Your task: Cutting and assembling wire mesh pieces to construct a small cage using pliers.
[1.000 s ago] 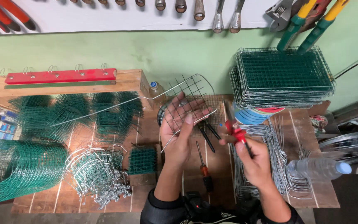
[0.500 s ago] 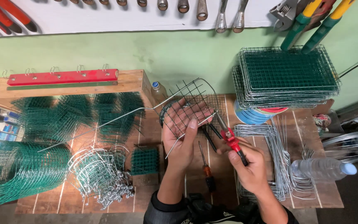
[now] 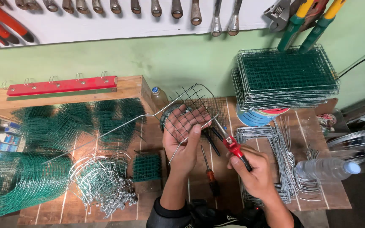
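My left hand (image 3: 185,137) grips a curved piece of dark wire mesh (image 3: 191,105) with a long thick wire (image 3: 106,131) running out to the left. My right hand (image 3: 254,173) holds red-handled pliers (image 3: 232,145), whose jaws touch the mesh edge near my left thumb. Both hands hover over the wooden workbench (image 3: 216,185).
A stack of green mesh panels (image 3: 286,76) sits back right, bent wire frames (image 3: 275,152) and a plastic bottle (image 3: 328,169) to the right. A screwdriver (image 3: 210,173) lies below my hands. Green mesh roll (image 3: 17,181), finished wire baskets (image 3: 100,181) and mesh pieces (image 3: 77,120) lie left. Tools hang on the wall.
My right hand has brought the pliers leftward and up to the mesh edge. The left hand turned the mesh slightly and lowered the long wire.
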